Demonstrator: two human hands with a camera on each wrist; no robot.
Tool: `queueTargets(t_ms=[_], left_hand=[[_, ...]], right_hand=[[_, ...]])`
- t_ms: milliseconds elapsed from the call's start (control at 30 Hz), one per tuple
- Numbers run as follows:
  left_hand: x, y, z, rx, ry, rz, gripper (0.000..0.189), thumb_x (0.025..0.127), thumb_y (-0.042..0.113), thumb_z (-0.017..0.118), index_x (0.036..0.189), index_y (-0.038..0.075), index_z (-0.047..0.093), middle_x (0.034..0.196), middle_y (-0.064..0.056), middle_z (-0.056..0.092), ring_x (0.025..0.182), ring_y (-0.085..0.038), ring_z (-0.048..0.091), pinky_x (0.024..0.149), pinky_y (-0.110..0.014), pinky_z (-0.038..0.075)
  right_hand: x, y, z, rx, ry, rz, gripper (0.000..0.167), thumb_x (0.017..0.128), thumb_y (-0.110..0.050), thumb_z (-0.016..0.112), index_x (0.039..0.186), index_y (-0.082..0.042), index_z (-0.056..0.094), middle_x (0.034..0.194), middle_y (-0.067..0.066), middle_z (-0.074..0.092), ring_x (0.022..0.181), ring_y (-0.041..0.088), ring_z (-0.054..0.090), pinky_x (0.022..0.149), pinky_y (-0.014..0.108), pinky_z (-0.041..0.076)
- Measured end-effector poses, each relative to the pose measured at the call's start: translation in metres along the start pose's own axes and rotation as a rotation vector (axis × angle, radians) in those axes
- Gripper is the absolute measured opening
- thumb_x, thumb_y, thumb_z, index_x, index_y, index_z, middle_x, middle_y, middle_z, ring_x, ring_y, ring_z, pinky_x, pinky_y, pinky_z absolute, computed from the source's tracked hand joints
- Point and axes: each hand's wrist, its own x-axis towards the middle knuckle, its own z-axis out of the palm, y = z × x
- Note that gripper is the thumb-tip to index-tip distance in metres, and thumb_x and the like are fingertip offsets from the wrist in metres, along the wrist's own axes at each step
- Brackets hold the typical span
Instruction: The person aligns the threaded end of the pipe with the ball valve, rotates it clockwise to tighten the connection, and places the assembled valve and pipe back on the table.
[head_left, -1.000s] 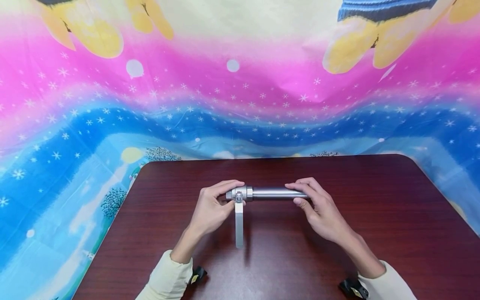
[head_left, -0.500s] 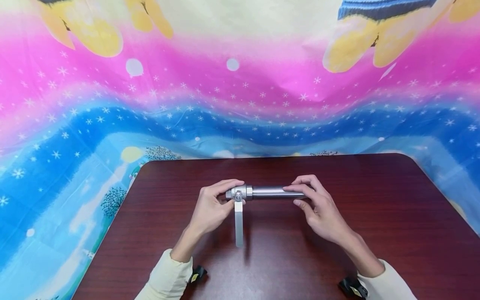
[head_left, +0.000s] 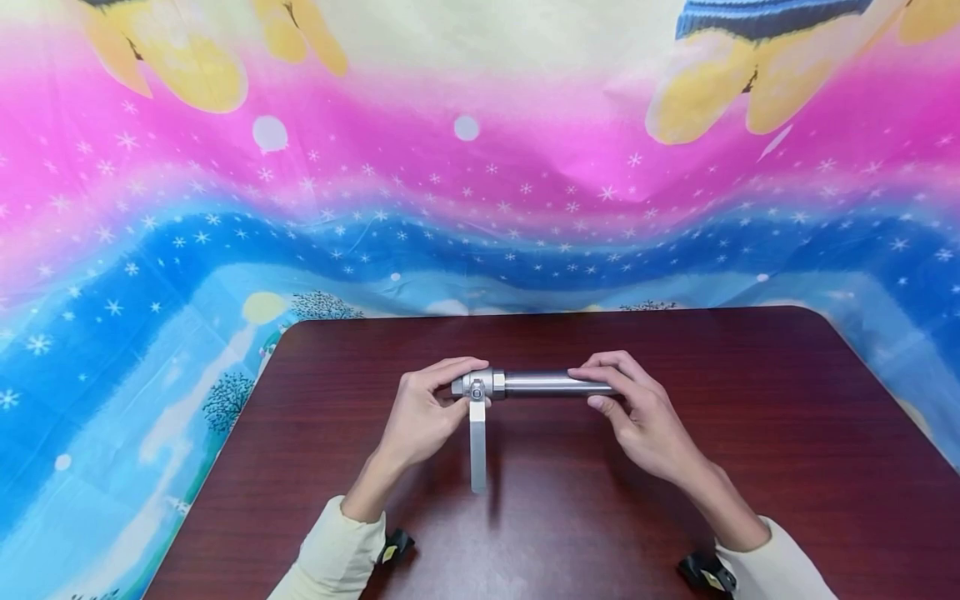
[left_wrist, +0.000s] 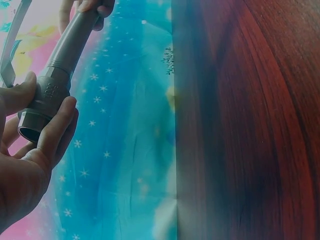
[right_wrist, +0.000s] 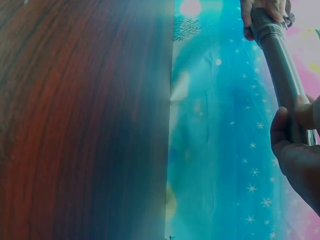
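My left hand [head_left: 427, 417] grips the body of a metal ball valve [head_left: 483, 384], thumb on the near side and fingers over the far side. From the valve its flat lever handle [head_left: 478, 450] points toward me. A smooth steel pipe [head_left: 543, 383] joins the valve's right side at a hex end and lies level above the table. Near the pipe's right end, my right hand [head_left: 648, 417] pinches it between thumb and fingers; that end is hidden by the hand. In the left wrist view, the valve's free opening [left_wrist: 31, 134] faces the camera, beside the left palm.
The dark red-brown wooden table [head_left: 570, 533] has rounded far corners. Behind and around it hangs a printed cloth [head_left: 480, 250] with snowflakes on pink and blue. Black straps [head_left: 395, 548] show by both cream sleeves [head_left: 330, 554].
The right hand's fingers have lifted and shifted slightly on the pipe, then settled again on it. The left hand and the valve have stayed in place.
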Motion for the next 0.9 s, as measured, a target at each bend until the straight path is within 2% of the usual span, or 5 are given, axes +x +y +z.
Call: queueTargets(t_ms=[300,400,567,667,900], left_hand=[[-0.0005,0.0016,-0.0003,0.002,0.004,-0.002,0.05,0.084,-0.016,0.07,0.126,0.011,0.08,0.128,-0.01,0.077,0.105,-0.019,0.072,0.086,-0.024,0.065],[-0.001,0.0024,-0.0005,0.008,0.005,0.002,0.051,0.084,-0.017,0.07,0.126,0.01,0.08,0.128,-0.01,0.077,0.104,-0.018,0.072,0.086,-0.024,0.065],[-0.0013,0.0029,-0.001,0.008,-0.001,-0.003,0.048,0.085,-0.017,0.071,0.126,0.007,0.079,0.129,-0.01,0.076,0.105,-0.019,0.072,0.086,-0.026,0.065],[-0.0012,0.0025,-0.001,0.012,-0.003,0.001,0.05,0.084,-0.017,0.07,0.127,0.006,0.079,0.13,-0.012,0.076,0.104,-0.02,0.072,0.086,-0.026,0.065],[-0.0008,0.002,-0.0007,0.011,-0.001,0.006,0.052,0.083,-0.018,0.07,0.127,0.009,0.079,0.129,-0.012,0.076,0.103,-0.019,0.072,0.085,-0.026,0.065]], right_hand=[[0.0005,-0.0005,-0.0015,-0.023,-0.011,-0.018,0.047,0.091,0.013,0.073,0.132,-0.01,0.075,0.127,0.003,0.065,0.109,0.006,0.057,0.085,0.015,0.043],[0.0002,-0.0008,-0.0015,-0.02,-0.025,-0.01,0.048,0.093,0.012,0.071,0.134,-0.013,0.074,0.128,0.002,0.064,0.109,0.006,0.057,0.086,0.015,0.044],[-0.0014,-0.0025,-0.0008,-0.033,-0.058,0.039,0.055,0.092,0.01,0.075,0.14,-0.017,0.069,0.135,0.005,0.058,0.121,0.011,0.053,0.094,0.014,0.04],[-0.002,-0.0038,0.0002,-0.044,-0.062,0.064,0.058,0.089,0.012,0.077,0.138,-0.018,0.067,0.14,0.008,0.054,0.126,0.014,0.05,0.093,0.014,0.04],[-0.0009,-0.0032,-0.0004,-0.042,-0.027,0.03,0.055,0.086,0.015,0.077,0.13,-0.019,0.072,0.129,0.001,0.058,0.117,0.009,0.052,0.091,0.012,0.041]])
